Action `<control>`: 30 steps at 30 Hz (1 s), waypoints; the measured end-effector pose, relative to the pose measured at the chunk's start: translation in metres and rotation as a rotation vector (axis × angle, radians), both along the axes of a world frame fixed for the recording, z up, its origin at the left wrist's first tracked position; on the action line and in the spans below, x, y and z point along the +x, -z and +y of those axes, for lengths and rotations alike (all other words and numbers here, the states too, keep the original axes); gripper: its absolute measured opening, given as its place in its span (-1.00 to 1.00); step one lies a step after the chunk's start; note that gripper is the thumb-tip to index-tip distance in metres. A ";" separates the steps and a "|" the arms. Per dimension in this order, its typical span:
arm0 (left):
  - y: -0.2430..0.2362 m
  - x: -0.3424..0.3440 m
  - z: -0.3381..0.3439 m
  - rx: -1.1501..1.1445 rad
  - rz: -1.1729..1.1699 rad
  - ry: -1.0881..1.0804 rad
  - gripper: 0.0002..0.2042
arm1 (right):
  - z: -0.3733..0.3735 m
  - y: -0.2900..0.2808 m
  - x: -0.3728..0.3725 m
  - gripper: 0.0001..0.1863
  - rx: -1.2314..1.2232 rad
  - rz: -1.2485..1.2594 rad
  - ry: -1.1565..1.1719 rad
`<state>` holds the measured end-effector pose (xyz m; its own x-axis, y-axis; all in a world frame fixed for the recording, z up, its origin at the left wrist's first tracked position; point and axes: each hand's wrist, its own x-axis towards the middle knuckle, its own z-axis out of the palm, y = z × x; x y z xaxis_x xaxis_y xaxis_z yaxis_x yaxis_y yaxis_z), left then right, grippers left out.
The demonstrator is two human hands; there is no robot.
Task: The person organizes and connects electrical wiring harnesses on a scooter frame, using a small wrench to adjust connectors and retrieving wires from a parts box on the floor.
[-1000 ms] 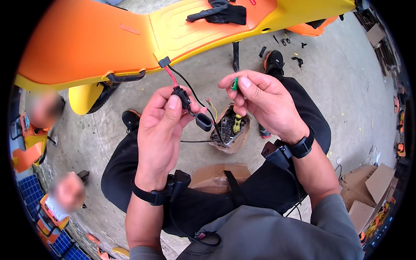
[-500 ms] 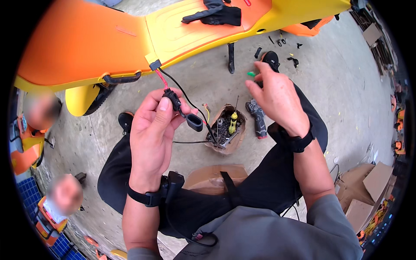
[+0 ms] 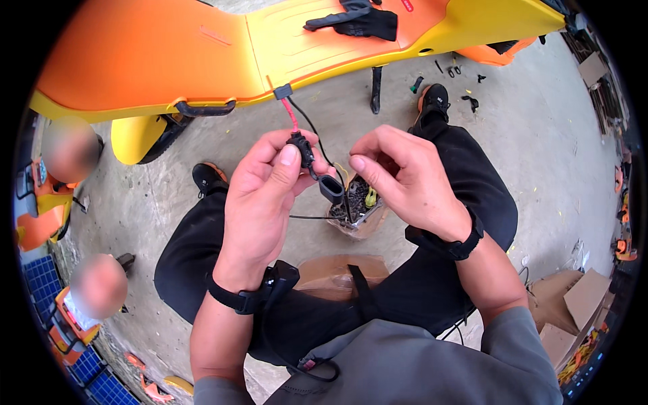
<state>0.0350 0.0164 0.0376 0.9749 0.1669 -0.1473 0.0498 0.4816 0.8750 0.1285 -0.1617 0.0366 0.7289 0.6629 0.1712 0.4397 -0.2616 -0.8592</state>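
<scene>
My left hand (image 3: 260,182) is closed on a black inline fuse holder (image 3: 302,150), pinched between thumb and fingers. Its oval cap (image 3: 331,190) hangs open on a short strap below. A red wire (image 3: 291,115) and a black cable (image 3: 310,125) come down from a dark connector (image 3: 282,92) at the edge of the orange-yellow machine body (image 3: 155,61). Close to the cap, on its right, is my right hand (image 3: 412,179), with thumb and fingertips curled together. Whatever lies between those fingers, if anything, is hidden.
A paper-lined box of small hardware (image 3: 361,219) with a yellow-handled screwdriver (image 3: 370,197) stands below my hands. A dark glove (image 3: 368,23) lies on the machine. Small black parts (image 3: 470,103) and a green bit (image 3: 414,88) lie near my shoe. Cardboard (image 3: 567,297) sits at right.
My right hand has come left toward the fuse holder, its fingers curling in. The green piece near its fingertips is gone from there; green now shows on the floor. The view has shifted.
</scene>
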 end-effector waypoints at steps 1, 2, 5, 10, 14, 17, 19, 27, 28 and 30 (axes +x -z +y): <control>0.001 0.000 0.000 -0.003 0.003 0.003 -0.72 | 0.002 -0.002 -0.003 -0.92 0.043 0.047 0.035; 0.001 0.000 -0.001 -0.004 -0.008 0.011 -0.71 | 0.003 -0.004 -0.004 -0.92 0.068 0.022 0.056; 0.003 0.000 -0.003 -0.009 -0.011 0.045 -0.69 | 0.005 -0.007 -0.007 -0.92 0.153 0.017 0.051; 0.006 0.001 -0.003 -0.055 -0.050 0.123 -0.73 | 0.005 -0.007 -0.010 -0.90 0.200 -0.040 0.013; 0.007 -0.001 -0.007 -0.011 0.010 0.087 -0.73 | 0.006 -0.007 -0.013 -0.87 0.178 -0.026 -0.009; 0.007 -0.001 -0.009 0.001 0.032 0.074 -0.74 | 0.006 -0.006 -0.014 -0.86 0.161 -0.020 -0.012; 0.007 -0.001 -0.010 -0.008 0.033 0.071 -0.75 | 0.005 -0.005 -0.014 -0.83 0.136 -0.033 -0.004; 0.009 -0.001 -0.014 0.048 0.012 0.039 -0.78 | 0.008 -0.001 -0.016 -0.88 0.173 -0.162 0.015; 0.009 -0.001 -0.014 0.043 0.012 0.026 -0.79 | 0.008 -0.002 -0.016 -0.88 0.172 -0.173 0.020; 0.009 0.000 -0.012 0.082 -0.013 0.040 -0.80 | 0.007 -0.003 -0.017 -0.90 0.184 -0.159 0.018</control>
